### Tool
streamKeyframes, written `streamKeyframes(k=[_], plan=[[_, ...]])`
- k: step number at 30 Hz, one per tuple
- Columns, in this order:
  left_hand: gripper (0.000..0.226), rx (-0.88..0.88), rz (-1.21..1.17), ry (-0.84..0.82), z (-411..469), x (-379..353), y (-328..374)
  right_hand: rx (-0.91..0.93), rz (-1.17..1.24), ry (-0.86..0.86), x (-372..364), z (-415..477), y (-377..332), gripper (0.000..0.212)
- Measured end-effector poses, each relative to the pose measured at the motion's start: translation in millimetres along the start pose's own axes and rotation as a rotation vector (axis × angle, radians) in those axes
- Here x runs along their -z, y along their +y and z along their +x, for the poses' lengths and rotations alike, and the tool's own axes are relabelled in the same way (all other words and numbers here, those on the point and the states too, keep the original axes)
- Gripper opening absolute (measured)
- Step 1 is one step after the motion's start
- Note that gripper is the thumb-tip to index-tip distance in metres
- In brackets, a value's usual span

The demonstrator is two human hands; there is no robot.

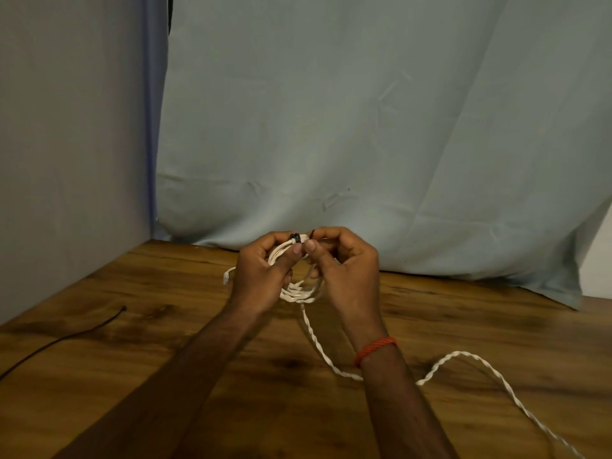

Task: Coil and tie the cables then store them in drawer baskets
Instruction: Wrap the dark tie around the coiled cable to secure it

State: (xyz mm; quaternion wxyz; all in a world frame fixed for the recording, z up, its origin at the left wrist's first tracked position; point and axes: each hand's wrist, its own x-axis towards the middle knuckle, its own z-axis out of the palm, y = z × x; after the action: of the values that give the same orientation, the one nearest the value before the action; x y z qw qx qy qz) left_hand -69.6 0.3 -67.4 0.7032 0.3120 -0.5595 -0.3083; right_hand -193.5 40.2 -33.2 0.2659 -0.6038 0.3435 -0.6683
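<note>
Hands (pixel 308 263) around coiled white cable (pixel 299 293)

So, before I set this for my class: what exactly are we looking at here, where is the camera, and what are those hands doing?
There is no machine: a person works with bare hands, and the one picture comes from a camera worn on the head, looking forward and down. The left hand and right hand both hold a white cable wound into a coil, pinching a small black tie at its top. The rest of the cable trails loose across the wooden table to the right. A thin black cable lies at the left. A blue cloth hangs behind.
</note>
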Motion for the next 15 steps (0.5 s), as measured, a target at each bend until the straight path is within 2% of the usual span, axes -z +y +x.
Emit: streamKeyframes(k=[4, 7, 12, 15], plan=[[0.022, -0.028, 0.067, -0.014, -2, -2, 0, -0.039, -0.008, 0.088, 5, 6, 4, 0.015], [0.023, -0.06, 0.097, 0.001, -2, -2, -1, 0.098, -0.274, 0.06, 6, 6, 9, 0.007], [0.025, -0.105, 0.128, 0.023, -2, -1, -1, 0.353, -0.621, 0.004, 5, 6, 9, 0.01], [0.028, -0.104, 0.139, 0.03, -2, -2, -4, 0.415, -0.762, -0.021, 7, 9, 13, 0.014]])
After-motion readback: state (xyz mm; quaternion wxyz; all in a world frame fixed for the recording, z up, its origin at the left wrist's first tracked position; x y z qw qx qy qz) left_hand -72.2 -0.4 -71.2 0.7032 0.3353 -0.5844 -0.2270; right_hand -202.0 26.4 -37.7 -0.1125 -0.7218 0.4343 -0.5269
